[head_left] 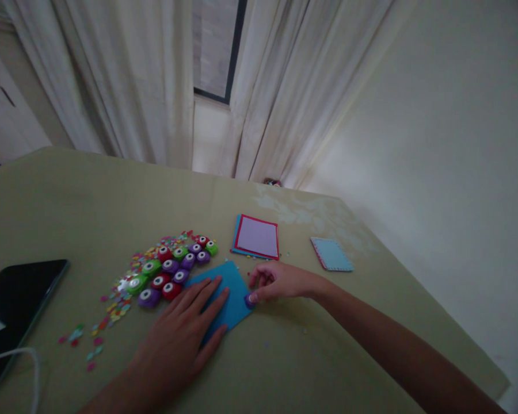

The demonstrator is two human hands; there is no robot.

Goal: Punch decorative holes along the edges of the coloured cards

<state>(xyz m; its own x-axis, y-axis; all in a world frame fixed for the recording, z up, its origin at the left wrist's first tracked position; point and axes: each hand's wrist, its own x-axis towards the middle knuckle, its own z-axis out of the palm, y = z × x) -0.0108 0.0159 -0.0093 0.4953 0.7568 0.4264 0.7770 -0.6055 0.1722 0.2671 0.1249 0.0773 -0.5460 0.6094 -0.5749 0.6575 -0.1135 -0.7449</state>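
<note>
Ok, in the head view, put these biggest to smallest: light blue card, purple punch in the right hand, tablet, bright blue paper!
1. Black tablet, even cut off by the edge
2. Bright blue paper, partly covered
3. Light blue card
4. Purple punch

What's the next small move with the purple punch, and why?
Probably have the right hand gently squeeze the purple punch: its thumb rests against it at the blue sheet's corner, while the left hand lies spread on the sheet, seemingly steadying it.

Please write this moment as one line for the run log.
left hand: flat on blue sheet | right hand: thumb on purple punch, sheet corner | nearby: other punches, paper confetti
</note>
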